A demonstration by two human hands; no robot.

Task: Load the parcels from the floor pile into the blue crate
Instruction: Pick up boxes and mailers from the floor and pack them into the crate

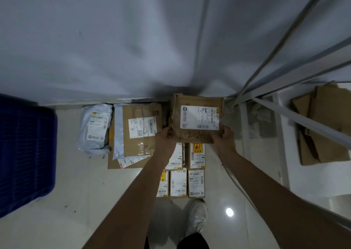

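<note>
I saw the left hand point(166, 137) with its fingers curled over the lower left corner of a cardboard box point(197, 118), gripping it. The right hand point(224, 136) gripped the lower right corner of the same box in the same way, fingers wrapped over the edge. The box sat right of the frame's centre, its white shipping label point(199, 119) facing the camera and handwriting along its lower edge. Whether it was lifted or resting on the parcels below, I could not tell.

Both bare forearms ran from the hands down to the bottom edge of the frame.

Below the held box, small labelled boxes point(196, 183) lay in rows on the pale floor point(79, 191). Left of the held box lay a larger flat carton point(141, 127) with a label, and just beside that a grey-white poly mailer point(95, 129). The pile lay against the grey wall point(114, 39).

The blue crate point(24, 153) stood at the left edge of the frame, well apart from the held box.

A white shoe point(196, 218) showed at lower centre. Metal shelving rails point(296, 113) crossed the right side, with flattened cardboard point(322, 127) behind them.
</note>
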